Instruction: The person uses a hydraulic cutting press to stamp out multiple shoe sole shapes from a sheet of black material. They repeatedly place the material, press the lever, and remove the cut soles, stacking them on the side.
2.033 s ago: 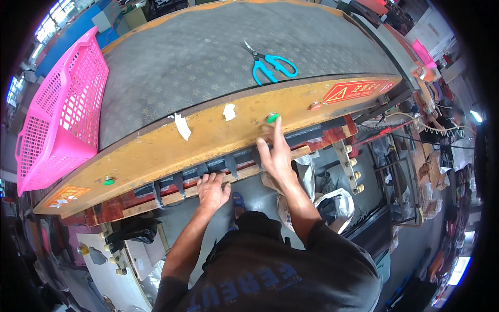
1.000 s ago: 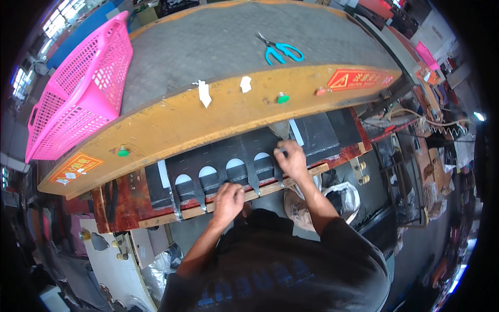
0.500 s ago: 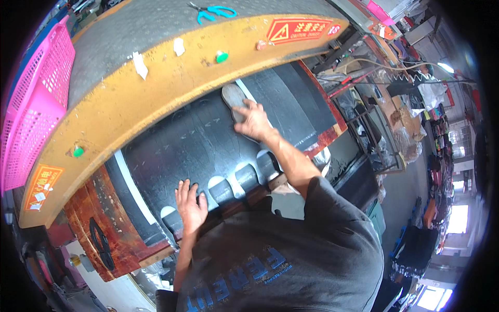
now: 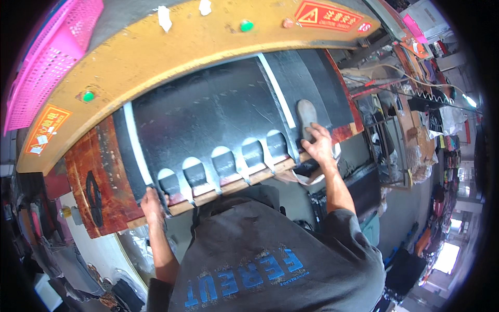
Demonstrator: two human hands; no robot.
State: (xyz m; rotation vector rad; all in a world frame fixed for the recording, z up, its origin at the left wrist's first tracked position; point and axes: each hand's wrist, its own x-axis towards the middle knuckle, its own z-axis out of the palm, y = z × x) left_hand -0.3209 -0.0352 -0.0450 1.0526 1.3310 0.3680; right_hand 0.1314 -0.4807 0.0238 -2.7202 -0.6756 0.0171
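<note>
At the far left, a pink plastic basket (image 4: 49, 57) sits on the machine top, above the curved yellow-orange front panel (image 4: 171, 57). The panel carries an orange warning label (image 4: 46, 129) at its left end and a green push button (image 4: 89, 96) just beside it.

Below the panel lies a large black sheet (image 4: 208, 112), glossy and flat on the rust-red machine bed (image 4: 96, 177). A white strip (image 4: 136, 148) crosses the sheet near its left edge. The near edge of the sheet shows a row of rounded cut-outs (image 4: 226, 158) above a wooden rail (image 4: 228, 187).

The left hand (image 4: 152, 204) is closed over the lower left corner of the black sheet at the rail, fingers curled around the edge.

Further right, a second white strip (image 4: 277, 89) runs diagonally across the sheet. The right hand (image 4: 318, 146) rests at the sheet's lower right corner, fingers bent. The fingertips touch a grey sole-shaped piece (image 4: 306, 115) lying on the sheet; whether the hand grips the piece or only presses on it cannot be determined from this view.

On the upper panel sit a second green button (image 4: 246, 25) and a red triangular-symbol warning sign (image 4: 326, 15). Cluttered shelving (image 4: 416, 104) stands at the far right.
</note>
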